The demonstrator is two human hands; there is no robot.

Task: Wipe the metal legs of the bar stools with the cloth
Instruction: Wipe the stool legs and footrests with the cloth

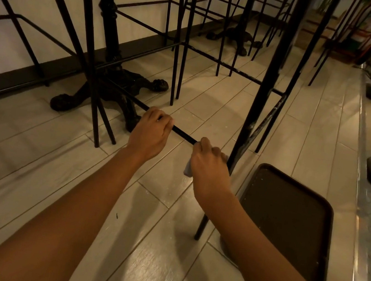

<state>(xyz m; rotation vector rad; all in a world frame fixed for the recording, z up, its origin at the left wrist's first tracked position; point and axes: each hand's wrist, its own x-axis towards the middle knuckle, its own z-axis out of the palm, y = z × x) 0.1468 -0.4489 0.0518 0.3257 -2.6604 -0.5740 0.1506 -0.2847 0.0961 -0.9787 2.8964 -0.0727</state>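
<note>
Tray (pixel 288 218) bare beside cloth-gripping right hand (pixel 209 168)

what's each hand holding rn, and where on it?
Left hand grips the stool's low crossbar mid-span. Right hand clutches the bunched cloth against that bar's near end.

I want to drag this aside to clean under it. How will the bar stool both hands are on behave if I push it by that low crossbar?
The bar stool looks tall on thin metal legs, so a shove higher up could tip it; the low crossbar seems the safer place. The frame looks rigid. On the smooth floor tiles its narrow feet would probably slide, perhaps scraping.
</note>
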